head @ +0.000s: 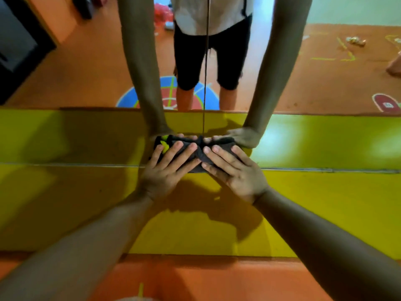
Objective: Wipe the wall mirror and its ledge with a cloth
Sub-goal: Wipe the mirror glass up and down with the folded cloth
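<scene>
Counting 1 dark cloth (196, 154), 2 hands, 1 wall mirror (86, 72) split by 1 vertical seam (204, 61), and 1 yellow ledge (325, 213).

Pressing down with left hand (167, 170) and right hand (235, 170), both flat with fingers straight and spread, and pinning the cloth where the ledge's back edge meets the mirror.

Hiding most of the cloth under the fingers. Cutting off both forearms at the bottom corners.

Leaving bare ledge running left and right of the cloth, and meeting orange floor (217, 279) below the front edge.
</scene>
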`<state>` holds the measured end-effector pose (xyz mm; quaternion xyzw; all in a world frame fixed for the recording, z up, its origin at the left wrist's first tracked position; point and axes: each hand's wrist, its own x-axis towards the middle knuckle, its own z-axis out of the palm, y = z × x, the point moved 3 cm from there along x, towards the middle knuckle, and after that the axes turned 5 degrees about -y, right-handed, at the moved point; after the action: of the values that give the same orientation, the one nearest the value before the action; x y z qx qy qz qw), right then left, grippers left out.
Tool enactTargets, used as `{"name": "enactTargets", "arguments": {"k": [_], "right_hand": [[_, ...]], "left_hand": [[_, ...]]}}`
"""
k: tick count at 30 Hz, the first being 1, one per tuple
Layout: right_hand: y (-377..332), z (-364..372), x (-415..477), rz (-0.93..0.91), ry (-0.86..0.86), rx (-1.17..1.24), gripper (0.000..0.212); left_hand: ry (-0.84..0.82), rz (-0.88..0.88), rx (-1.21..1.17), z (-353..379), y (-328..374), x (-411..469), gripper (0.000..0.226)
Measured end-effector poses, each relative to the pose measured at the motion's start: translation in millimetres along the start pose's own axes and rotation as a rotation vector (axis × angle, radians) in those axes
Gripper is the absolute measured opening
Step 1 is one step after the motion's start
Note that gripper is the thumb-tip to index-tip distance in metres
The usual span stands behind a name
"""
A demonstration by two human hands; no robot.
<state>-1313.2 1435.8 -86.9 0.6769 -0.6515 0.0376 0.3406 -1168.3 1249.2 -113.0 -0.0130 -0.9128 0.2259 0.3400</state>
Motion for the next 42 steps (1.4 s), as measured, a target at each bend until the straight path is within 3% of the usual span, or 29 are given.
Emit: {"name": "enactTargets", "arguments": {"k": [4, 12, 16, 22, 25, 30, 42], "right_hand": [[9, 1, -20, -0.008, -0.017, 0.014, 0.047], [57, -51, -39, -0.003, -0.115, 0.009, 0.043], [95, -112, -1, -0.016, -0.105, -0.023, 0.053], [165, -231, 75, -0.03, -0.008, -0.102, 0.04], [203, -295, 117, -0.019, 0.041, -0.199, 0.051], [253, -383, 173, 0.037, 0.112, -0.288, 0.059], [354, -535, 282, 0.068, 0.294, -0.366, 0.071]], "left_hand": [[-0.015, -0.043, -0.033, -6, 23, 12, 0.044], [-0.125, -0.052, -0.056, -31, 48, 65, 0.048], [-0.112, -0.068, -0.072, -83, 13, 122, 0.055], [0.05, -0.071, -0.043, -186, -56, 230, 0.062], [0.017, -0.056, -0.007, -246, -92, 288, 0.076], [0.107, -0.09, -0.018, -316, -140, 370, 0.062], [0.321, -0.041, 0.197, -439, -239, 525, 0.063]]}}
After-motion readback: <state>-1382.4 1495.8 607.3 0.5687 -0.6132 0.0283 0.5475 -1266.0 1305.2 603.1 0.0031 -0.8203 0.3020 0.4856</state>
